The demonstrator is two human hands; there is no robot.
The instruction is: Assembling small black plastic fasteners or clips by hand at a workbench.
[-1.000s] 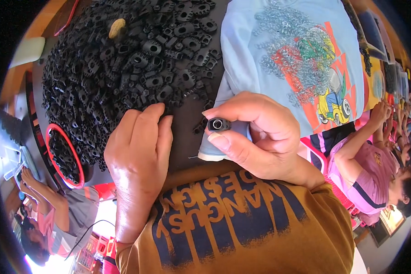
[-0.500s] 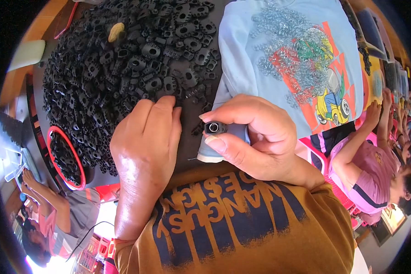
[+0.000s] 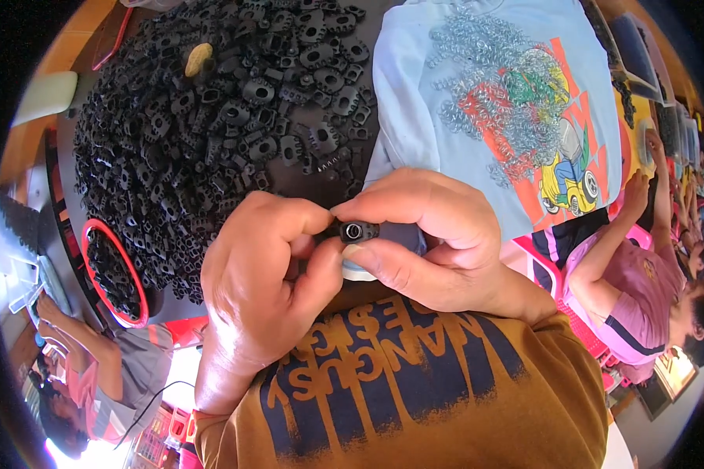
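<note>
Both hands meet over the near edge of the dark table. My right hand (image 3: 438, 234) pinches a small black plastic part (image 3: 365, 231) between thumb and forefinger. A shiny metal spring (image 3: 354, 231) sits as a ring in the part's round opening. My left hand (image 3: 270, 266) is closed beside it, thumb and forefinger against the part's left end. A dark bit shows between those left fingertips, mostly hidden, so its kind cannot be made out. Beyond the hands lies a large heap of black plastic parts (image 3: 211, 109).
Loose metal springs (image 3: 493, 86) lie on a folded light-blue printed shirt (image 3: 414, 109) at right. A red-rimmed container (image 3: 142, 293) of black parts stands at left. A peanut-shaped tan thing (image 3: 199, 59) rests on the heap. Other people sit at both sides.
My left hand has come from the heap's edge to the right, its fingertips now at the black part. My right hand has shifted slightly left and nearer with the part still pinched.
</note>
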